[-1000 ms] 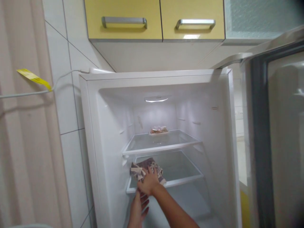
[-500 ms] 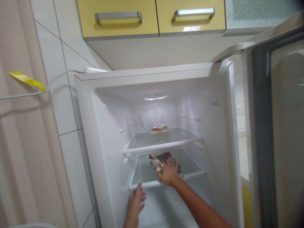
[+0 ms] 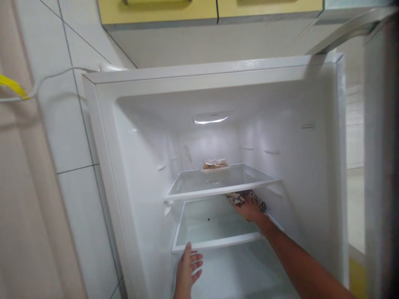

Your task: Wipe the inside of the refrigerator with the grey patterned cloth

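A brown and cream patterned cloth (image 3: pixel 234 198) lies bunched at the back right of the lower glass shelf (image 3: pixel 199 230) inside a fridge. My right hand (image 3: pixel 249 209) presses down on it, fingers over the fabric. Below and left, my left hand (image 3: pixel 188 265) holds nothing; its fingers are apart and its thumb is at the shelf's white front edge. A small dark speck (image 3: pixel 208 219) shows on the glass left of the cloth.
Above sits the upper glass shelf (image 3: pixel 187 185), bearing a wrapped food tray (image 3: pixel 215 165) at its back. The fridge door (image 3: pixel 378 166) stands wide on the right. Yellow cabinets (image 3: pixel 156 14) hang overhead, and a white cable (image 3: pixel 46 79) runs along the left.
My right hand has moved the cloth from the shelf's middle toward its back right. The view has come closer to the fridge. My left hand stays by the front edge.
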`<act>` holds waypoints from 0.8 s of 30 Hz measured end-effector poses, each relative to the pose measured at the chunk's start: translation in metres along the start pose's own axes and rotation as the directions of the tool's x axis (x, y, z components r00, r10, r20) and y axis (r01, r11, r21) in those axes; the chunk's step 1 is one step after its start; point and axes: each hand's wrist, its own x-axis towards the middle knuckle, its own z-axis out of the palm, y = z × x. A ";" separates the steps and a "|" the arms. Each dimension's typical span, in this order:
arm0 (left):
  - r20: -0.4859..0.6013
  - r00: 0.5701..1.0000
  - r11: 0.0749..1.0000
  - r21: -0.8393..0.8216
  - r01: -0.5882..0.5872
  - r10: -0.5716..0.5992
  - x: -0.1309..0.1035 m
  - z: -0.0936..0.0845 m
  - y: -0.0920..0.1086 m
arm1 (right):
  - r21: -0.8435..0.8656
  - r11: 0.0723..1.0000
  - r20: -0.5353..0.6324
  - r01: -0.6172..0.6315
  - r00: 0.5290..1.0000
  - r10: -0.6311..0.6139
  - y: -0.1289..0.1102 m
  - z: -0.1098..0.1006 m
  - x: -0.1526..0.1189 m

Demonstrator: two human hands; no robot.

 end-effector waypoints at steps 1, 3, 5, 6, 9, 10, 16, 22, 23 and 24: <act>0.013 1.000 1.000 -0.013 0.004 -0.004 0.003 0.000 -0.002 | 0.013 1.000 0.028 -0.002 1.000 0.002 -0.008 0.004 0.007; 0.045 0.999 0.999 -0.044 0.008 -0.006 0.012 0.001 -0.008 | 0.044 0.999 0.097 0.011 0.995 -0.015 -0.031 0.013 0.017; 0.083 0.996 0.998 -0.065 0.026 -0.021 0.022 0.003 -0.015 | 0.068 0.996 0.159 0.050 0.985 -0.060 -0.064 0.025 0.022; 0.089 0.996 0.997 -0.072 0.030 -0.023 0.027 0.004 -0.018 | 0.083 0.994 0.184 0.073 0.979 -0.087 -0.083 0.032 0.023; 0.102 0.995 0.997 -0.076 0.001 0.007 0.040 0.003 -0.028 | 0.137 0.980 0.243 0.142 0.955 -0.172 -0.146 0.052 0.021; 0.099 0.995 0.998 -0.068 -0.017 0.024 0.042 0.002 -0.030 | 0.156 0.974 0.259 0.162 0.945 -0.199 -0.166 0.058 0.019; 0.057 0.993 0.995 -0.005 -0.103 0.103 0.036 -0.001 -0.035 | 0.259 0.927 0.326 0.272 0.878 -0.350 -0.218 0.061 0.002; -0.013 0.995 0.995 -0.026 -0.098 0.098 0.032 0.006 -0.032 | 0.291 0.867 0.342 0.404 0.803 -0.489 -0.195 0.034 -0.045; -0.007 0.996 0.996 -0.036 -0.087 0.087 0.034 0.005 -0.032 | 0.307 0.852 0.336 0.425 0.789 -0.514 -0.192 0.029 -0.053; 0.005 0.997 0.997 -0.040 -0.073 0.073 0.036 0.004 -0.031 | 0.325 0.835 0.329 0.443 0.775 -0.540 -0.190 0.025 -0.059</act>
